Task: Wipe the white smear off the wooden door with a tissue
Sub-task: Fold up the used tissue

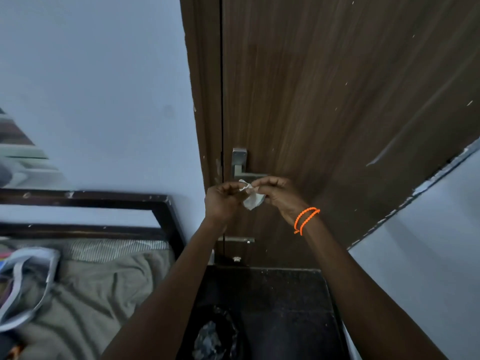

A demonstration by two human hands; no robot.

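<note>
Both hands, left hand (223, 201) and right hand (279, 194), pinch the crumpled tissue (251, 200) just below the door handle (242, 165), with the long white smear (415, 126) up-right, nearer the right one.

Home bedroom. Dark-framed bed (166, 203) with rumpled olive bedding (104, 294) lies left of the hands; brown wooden door (324, 87) with metal lever handle (240, 162) just above them. Pale painted walls (91, 74).

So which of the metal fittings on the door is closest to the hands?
The lever handle, with its square plate, sits just above both hands and the tissue. The flat latch bar and small knob lie lower, beneath the wrists.
</note>
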